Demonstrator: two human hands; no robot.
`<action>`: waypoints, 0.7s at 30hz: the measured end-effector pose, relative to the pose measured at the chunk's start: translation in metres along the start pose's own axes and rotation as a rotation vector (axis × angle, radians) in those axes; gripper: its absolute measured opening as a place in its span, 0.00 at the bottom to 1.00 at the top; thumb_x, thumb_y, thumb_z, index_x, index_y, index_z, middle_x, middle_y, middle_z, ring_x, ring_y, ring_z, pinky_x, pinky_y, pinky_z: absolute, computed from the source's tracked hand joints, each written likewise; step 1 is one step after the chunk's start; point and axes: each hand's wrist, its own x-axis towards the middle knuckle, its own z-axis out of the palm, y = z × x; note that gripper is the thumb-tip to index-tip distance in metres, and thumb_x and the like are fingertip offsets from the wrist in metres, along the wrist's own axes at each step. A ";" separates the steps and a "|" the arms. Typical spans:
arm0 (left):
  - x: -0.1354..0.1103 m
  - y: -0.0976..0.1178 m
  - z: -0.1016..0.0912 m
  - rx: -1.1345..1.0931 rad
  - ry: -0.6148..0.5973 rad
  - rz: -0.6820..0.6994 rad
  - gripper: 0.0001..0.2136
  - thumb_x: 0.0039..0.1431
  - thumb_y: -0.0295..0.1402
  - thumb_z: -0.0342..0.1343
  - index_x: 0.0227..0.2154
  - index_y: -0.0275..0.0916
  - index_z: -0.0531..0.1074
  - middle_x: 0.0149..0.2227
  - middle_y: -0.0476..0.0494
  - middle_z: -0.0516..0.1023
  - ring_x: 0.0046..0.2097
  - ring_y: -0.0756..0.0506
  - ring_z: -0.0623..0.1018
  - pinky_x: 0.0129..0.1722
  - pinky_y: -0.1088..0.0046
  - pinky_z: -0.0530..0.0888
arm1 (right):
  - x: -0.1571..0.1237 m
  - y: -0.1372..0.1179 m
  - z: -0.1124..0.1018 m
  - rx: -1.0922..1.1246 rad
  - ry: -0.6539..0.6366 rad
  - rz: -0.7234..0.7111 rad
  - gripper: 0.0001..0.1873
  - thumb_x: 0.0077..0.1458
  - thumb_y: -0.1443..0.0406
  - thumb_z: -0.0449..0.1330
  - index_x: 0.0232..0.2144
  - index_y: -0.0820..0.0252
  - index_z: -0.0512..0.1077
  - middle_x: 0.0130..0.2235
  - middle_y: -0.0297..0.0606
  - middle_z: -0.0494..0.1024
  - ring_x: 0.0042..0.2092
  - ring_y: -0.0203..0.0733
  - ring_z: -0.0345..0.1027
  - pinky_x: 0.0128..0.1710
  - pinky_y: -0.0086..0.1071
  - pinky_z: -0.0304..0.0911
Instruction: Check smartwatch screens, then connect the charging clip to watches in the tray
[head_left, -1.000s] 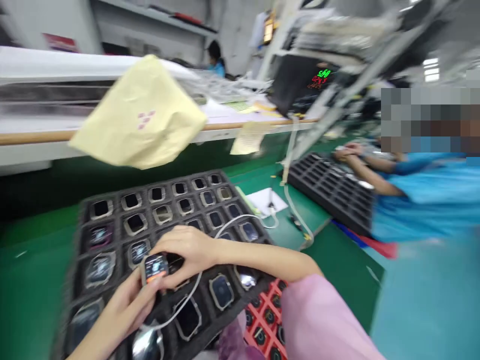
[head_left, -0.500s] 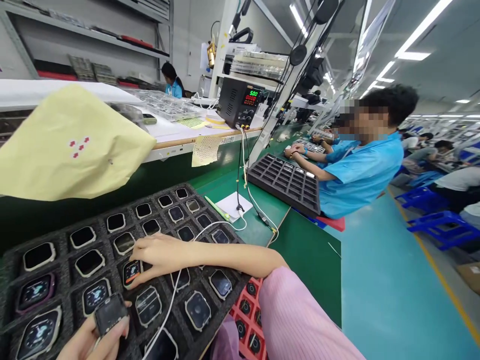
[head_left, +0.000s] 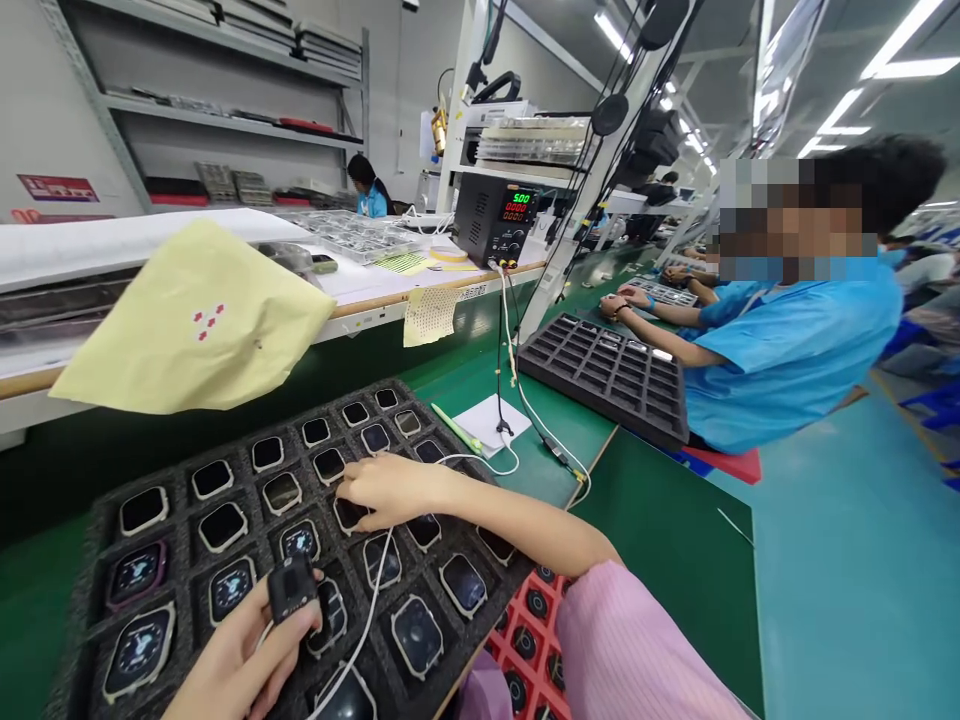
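Note:
My left hand (head_left: 251, 645) grips a small black square block (head_left: 291, 587) above the near part of a black foam tray (head_left: 75, 640). A white cable (head_left: 373, 600) runs across the tray, and its end at my left hand is hidden. My right hand (head_left: 397, 487) reaches over the middle of the tray, thumb and fingers closed around the edges of a dark-screened smartwatch (head_left: 348, 515) in its compartment. Several smartwatches fill the tray. Some show a lit dial, such as the watch (head_left: 300, 540) just behind the black block; one has a purple case (head_left: 138, 572).
A red tray (head_left: 517, 640) with round dark parts lies below, by my lap. Beyond stand a white pad (head_left: 487, 425), a green pen (head_left: 457, 428), and another black tray (head_left: 600, 380) beside a co-worker in blue (head_left: 795, 340). A power supply (head_left: 495, 220) stands on the shelf, where yellow paper (head_left: 202, 320) hangs.
My right hand has left a watch showing orange and moved to the neighbouring one; that first watch now shows a dial. My left hand has moved the black block rightward. The view has turned left.

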 end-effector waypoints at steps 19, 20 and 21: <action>0.028 0.009 -0.010 -0.263 -0.233 0.013 0.21 0.45 0.30 0.66 0.41 0.35 0.65 0.26 0.52 0.68 0.22 0.54 0.67 0.15 0.84 0.66 | 0.003 -0.023 -0.005 0.498 0.274 -0.125 0.17 0.49 0.65 0.67 0.42 0.60 0.71 0.41 0.40 0.70 0.41 0.45 0.67 0.42 0.37 0.65; 0.028 0.009 -0.011 -0.266 -0.234 0.009 0.22 0.44 0.30 0.67 0.42 0.35 0.65 0.26 0.53 0.68 0.22 0.54 0.68 0.15 0.84 0.66 | 0.004 -0.024 -0.003 0.477 0.260 -0.126 0.18 0.50 0.64 0.67 0.44 0.61 0.71 0.42 0.41 0.70 0.42 0.46 0.67 0.42 0.38 0.65; 0.026 0.009 -0.010 -0.265 -0.232 0.000 0.22 0.45 0.31 0.67 0.42 0.35 0.65 0.25 0.52 0.68 0.22 0.53 0.68 0.15 0.83 0.67 | 0.004 -0.025 -0.003 0.469 0.247 -0.129 0.19 0.51 0.63 0.67 0.45 0.61 0.70 0.43 0.42 0.70 0.43 0.47 0.67 0.43 0.38 0.66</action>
